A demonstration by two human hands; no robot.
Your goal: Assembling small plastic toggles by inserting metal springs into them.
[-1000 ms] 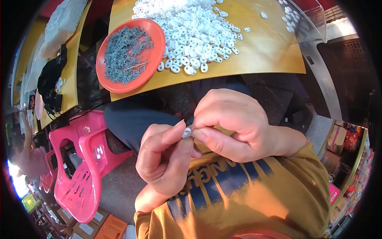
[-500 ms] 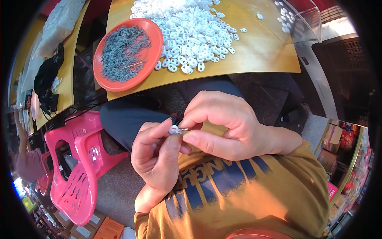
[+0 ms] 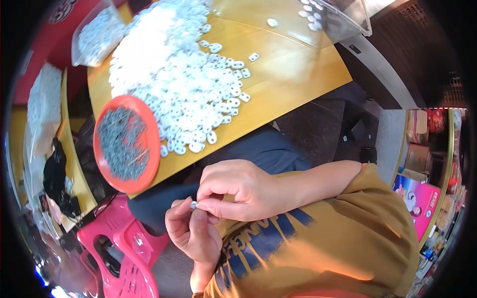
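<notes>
Over my lap, my left hand [image 3: 196, 234] pinches a small white plastic piece [image 3: 193, 204] between thumb and fingers. Against it, my right hand [image 3: 239, 189] closes its thumb and forefinger around a screw, which is mostly hidden by the fingers now. Ahead of my hands, on the yellow table [image 3: 298, 74], lies a big heap of white plastic pieces [image 3: 198, 94], oval with two holes. A red plate [image 3: 152, 134] sits at the table's near left corner, heaped with small grey screws [image 3: 120, 141].
A pink plastic chair [image 3: 130, 268] stands at the lower left, with a blurred person [image 3: 69, 263] beyond it. A clear bin [image 3: 348, 25] is at the far right of the table. Shelves of packaged goods [image 3: 420, 154] line the right side.
The view has swung, so the table and plate sit lower and further left. My right fingers have closed in on the white piece, covering the screw's thread that showed before.
</notes>
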